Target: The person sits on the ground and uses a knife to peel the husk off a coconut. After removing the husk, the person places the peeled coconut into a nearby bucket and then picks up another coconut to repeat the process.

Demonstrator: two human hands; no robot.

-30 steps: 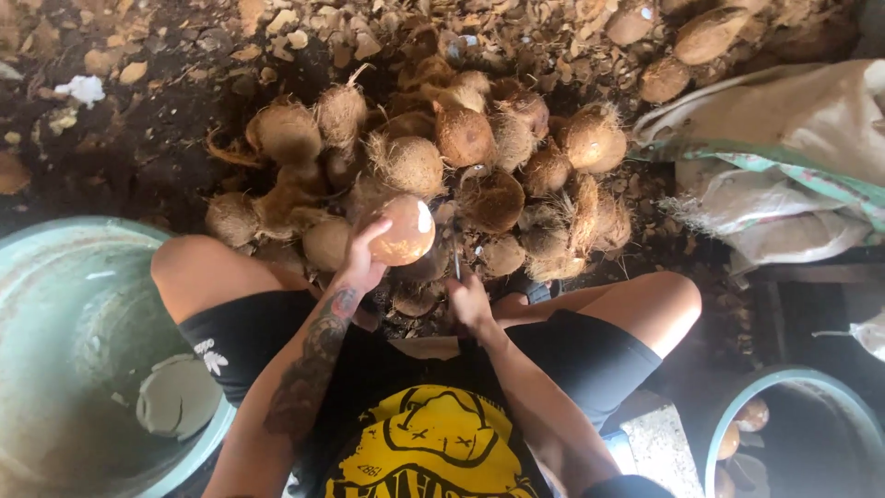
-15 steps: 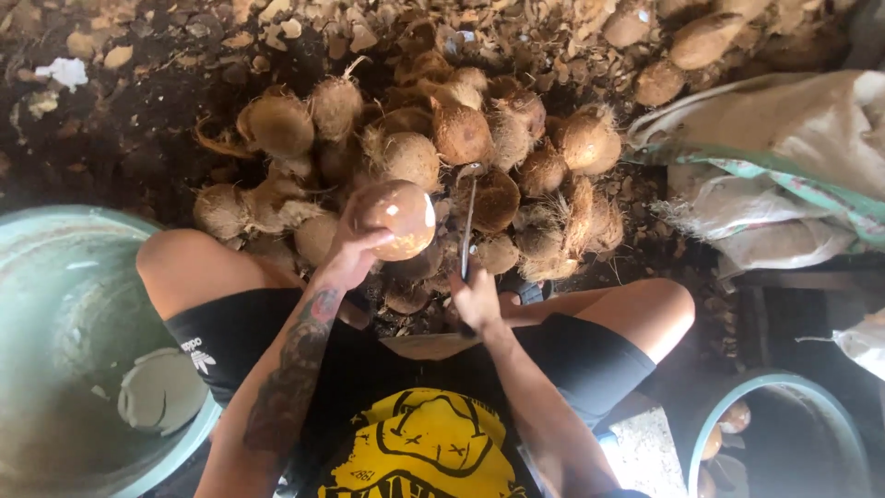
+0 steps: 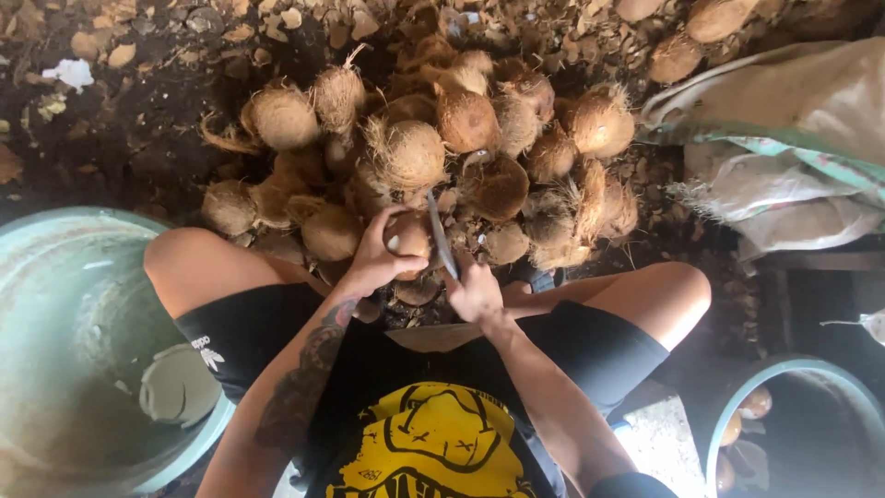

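Coconut-husking yard: dirt floor, coconut pile, sacks.

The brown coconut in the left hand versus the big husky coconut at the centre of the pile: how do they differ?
The brown coconut in the left hand is smaller, smoother and lifted, with a knife blade beside it; the big husky coconut is hairier and lies untouched in the pile. Both are round and brown.

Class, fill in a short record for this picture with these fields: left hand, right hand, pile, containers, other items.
left hand: left hand grips a husked coconut
right hand: right hand holds a knife, blade against that coconut
pile: heap of coconuts on the ground ahead of the knees
containers: large green tub at left; blue-rimmed tub at lower right
other items: sacks at right
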